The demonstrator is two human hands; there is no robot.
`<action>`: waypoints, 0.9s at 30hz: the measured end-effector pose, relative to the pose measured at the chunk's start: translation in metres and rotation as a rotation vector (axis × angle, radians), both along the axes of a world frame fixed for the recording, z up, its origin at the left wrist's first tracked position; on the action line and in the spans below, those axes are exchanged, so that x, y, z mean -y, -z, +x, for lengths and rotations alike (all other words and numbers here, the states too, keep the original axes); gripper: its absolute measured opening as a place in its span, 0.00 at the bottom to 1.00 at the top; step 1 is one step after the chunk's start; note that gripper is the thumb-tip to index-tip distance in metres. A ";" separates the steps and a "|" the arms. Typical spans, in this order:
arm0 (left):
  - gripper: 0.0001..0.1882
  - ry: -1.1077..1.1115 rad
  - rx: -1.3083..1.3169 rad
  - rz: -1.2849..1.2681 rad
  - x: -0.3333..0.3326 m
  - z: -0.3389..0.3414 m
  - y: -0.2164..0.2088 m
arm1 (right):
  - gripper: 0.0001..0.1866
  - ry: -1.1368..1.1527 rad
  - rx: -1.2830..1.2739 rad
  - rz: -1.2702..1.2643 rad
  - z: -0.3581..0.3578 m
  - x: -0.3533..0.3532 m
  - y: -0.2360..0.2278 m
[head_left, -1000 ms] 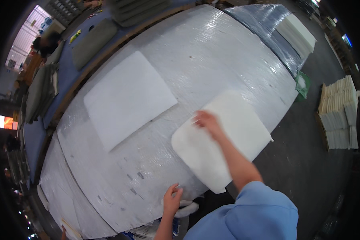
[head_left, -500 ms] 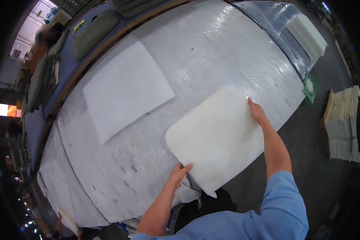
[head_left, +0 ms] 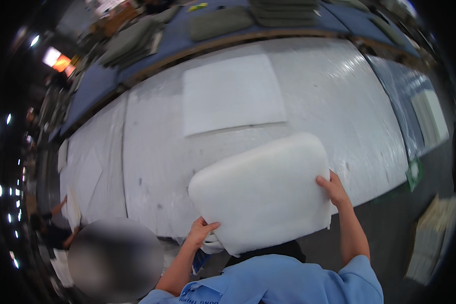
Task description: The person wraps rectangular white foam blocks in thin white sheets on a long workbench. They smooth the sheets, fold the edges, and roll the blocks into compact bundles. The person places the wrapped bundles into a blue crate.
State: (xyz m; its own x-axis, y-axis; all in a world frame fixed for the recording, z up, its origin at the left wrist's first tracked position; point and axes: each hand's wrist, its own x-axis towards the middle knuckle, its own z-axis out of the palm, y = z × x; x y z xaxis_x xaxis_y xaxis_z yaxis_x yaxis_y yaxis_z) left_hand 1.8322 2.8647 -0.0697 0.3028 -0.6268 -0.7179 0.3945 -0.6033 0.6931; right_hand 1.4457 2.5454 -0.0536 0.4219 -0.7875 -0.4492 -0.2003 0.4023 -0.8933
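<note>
A white padded sheet with rounded corners [head_left: 263,190] is held up in front of me, tilted over the near edge of the plastic-covered table [head_left: 154,167]. My left hand [head_left: 200,233] pinches its lower left edge, thumb on top. On the opposite edge, my right hand [head_left: 334,187] grips it with the thumb on the upper face and the fingers behind. A second white sheet [head_left: 233,93], flat and squarer, lies on the table beyond it, apart from both hands. Some crumpled white cloth [head_left: 212,247] shows beside my left hand.
Behind the table runs a blue surface [head_left: 175,40] with stacked grey-green pads [head_left: 283,12]. White stacks stand at the far right [head_left: 430,116] and lower right [head_left: 433,238]. A green bag [head_left: 414,172] hangs at the table's right corner. Another person [head_left: 55,228] handles a sheet at left.
My view has swung to the left. The held sheet has come nearer to me and tilted up, with both hands still gripping its edges. The flat sheet stays on the table.
</note>
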 end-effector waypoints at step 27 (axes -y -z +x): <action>0.22 -1.027 0.390 -0.105 -0.202 0.075 -0.115 | 0.37 -0.050 -0.175 0.223 0.090 0.049 0.105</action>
State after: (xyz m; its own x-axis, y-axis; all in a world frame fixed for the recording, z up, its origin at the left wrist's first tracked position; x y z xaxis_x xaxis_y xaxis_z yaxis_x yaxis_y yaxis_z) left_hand 1.9067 3.0664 0.0452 0.9087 0.0005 -0.4174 0.4170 -0.0442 0.9078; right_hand 1.5354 2.4969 -0.1586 0.3586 -0.6414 -0.6782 -0.3681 0.5705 -0.7342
